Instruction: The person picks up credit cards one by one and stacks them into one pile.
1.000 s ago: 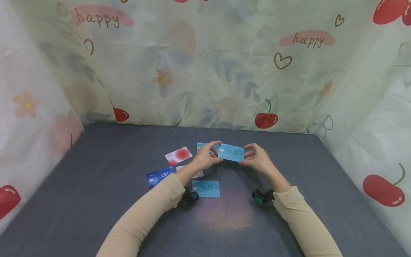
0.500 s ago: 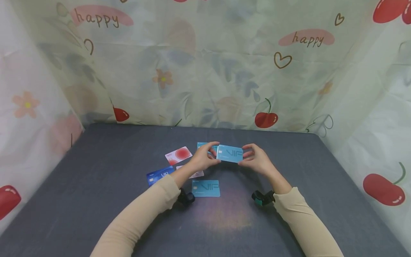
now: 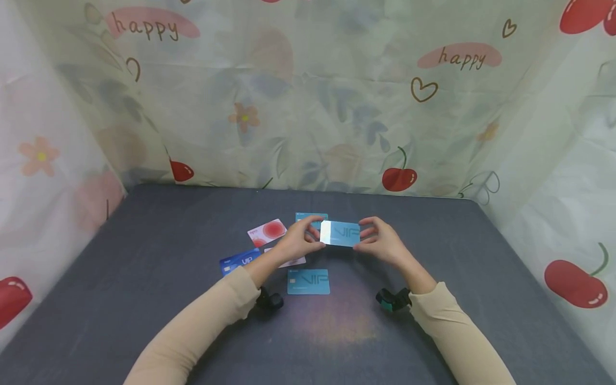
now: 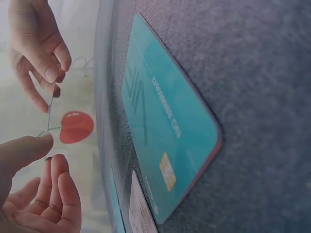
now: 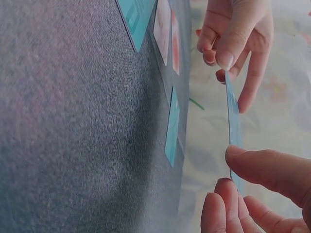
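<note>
Left hand (image 3: pixel 296 241) and right hand (image 3: pixel 385 243) pinch 1 card (image 3: pixel 340 233) (glossy rectangle).

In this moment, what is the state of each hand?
Left hand: pinches the light-blue VIP card by its left end.
Right hand: pinches the same card by its right end.

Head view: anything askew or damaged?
No visible damage. The pink card with red circles and royal blue VIP card lie askew at left; the raised light blue VIP card has a white left end, probably glare.
</note>
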`<action>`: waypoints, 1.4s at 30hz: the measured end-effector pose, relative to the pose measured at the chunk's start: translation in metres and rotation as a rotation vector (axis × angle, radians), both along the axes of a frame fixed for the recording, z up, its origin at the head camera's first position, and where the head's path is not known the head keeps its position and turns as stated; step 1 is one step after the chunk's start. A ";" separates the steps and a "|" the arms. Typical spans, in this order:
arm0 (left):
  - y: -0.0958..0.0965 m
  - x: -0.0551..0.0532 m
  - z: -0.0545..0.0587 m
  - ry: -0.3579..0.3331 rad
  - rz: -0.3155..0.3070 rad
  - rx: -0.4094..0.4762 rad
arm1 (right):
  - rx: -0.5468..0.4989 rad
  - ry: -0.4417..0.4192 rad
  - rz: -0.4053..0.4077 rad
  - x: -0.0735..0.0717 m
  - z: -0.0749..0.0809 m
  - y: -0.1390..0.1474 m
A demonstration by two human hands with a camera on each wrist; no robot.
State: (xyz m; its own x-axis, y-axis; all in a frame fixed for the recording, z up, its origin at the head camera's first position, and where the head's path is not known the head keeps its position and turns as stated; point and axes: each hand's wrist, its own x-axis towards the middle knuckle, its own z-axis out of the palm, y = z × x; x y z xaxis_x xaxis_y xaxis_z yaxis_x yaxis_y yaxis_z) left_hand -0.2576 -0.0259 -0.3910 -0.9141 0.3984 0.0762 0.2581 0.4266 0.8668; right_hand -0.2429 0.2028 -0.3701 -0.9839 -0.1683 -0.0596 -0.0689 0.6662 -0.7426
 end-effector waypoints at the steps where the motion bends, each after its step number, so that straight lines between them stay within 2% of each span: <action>1: -0.001 0.000 0.000 0.001 -0.003 0.000 | 0.000 0.000 0.001 0.000 0.000 -0.001; 14: -0.012 0.006 -0.002 -0.014 -0.043 0.020 | -0.009 -0.020 -0.008 0.005 -0.002 -0.007; 25: -0.020 0.013 -0.001 -0.005 -0.052 0.034 | -0.036 -0.018 0.028 0.010 -0.004 -0.012; 30: -0.024 0.017 -0.001 -0.019 -0.050 0.047 | -0.041 -0.015 0.041 0.011 -0.006 -0.016; 37: -0.031 0.023 0.001 -0.046 -0.016 0.017 | -0.056 -0.017 0.055 0.013 -0.007 -0.022; 42: -0.036 0.029 0.001 -0.017 -0.023 0.008 | -0.059 -0.021 0.063 0.014 -0.009 -0.026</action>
State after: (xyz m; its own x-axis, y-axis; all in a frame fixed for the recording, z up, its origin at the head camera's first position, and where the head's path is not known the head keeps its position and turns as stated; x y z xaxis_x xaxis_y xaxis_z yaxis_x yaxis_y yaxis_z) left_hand -0.2289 -0.0623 -0.3896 -0.9057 0.4191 0.0641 0.2534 0.4139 0.8743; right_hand -0.2291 0.1765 -0.3790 -0.9701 -0.2332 -0.0679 -0.0934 0.6163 -0.7820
